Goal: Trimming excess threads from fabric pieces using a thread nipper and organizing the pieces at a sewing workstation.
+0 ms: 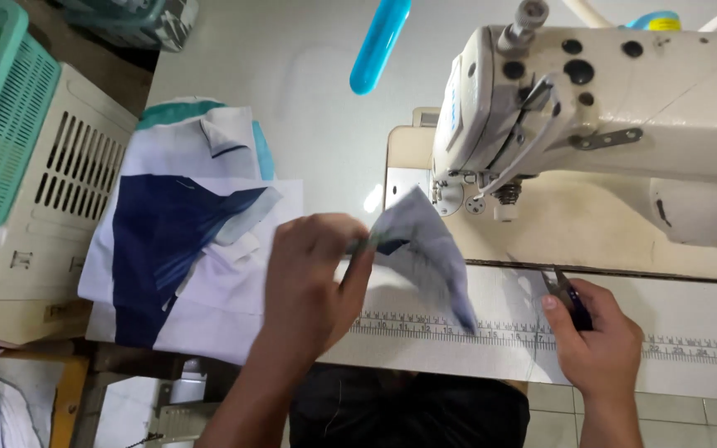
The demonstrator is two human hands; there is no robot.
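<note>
My left hand (pixel 313 278) pinches a small pale fabric piece (pixel 425 249) with a dark edge, holding it up, blurred, above the white sewing table (pixel 325 99) in front of the machine's needle area. My right hand (pixel 595 336) grips small thread snips (pixel 564 292) near the table's front edge, blades pointing away from me, just right of the fabric. The cream sewing machine (pixel 624 108) stands at the back right, its needle and presser foot (pixel 499 199) beyond the fabric piece.
A stack of white and navy fabric pieces (pixel 180 249) lies on the table's left side. A printed ruler strip (pixel 690 348) runs along the front edge. A green basket (pixel 6 108) and a cream crate (pixel 60 207) stand to the left. A blue tube (pixel 379 41) hangs above.
</note>
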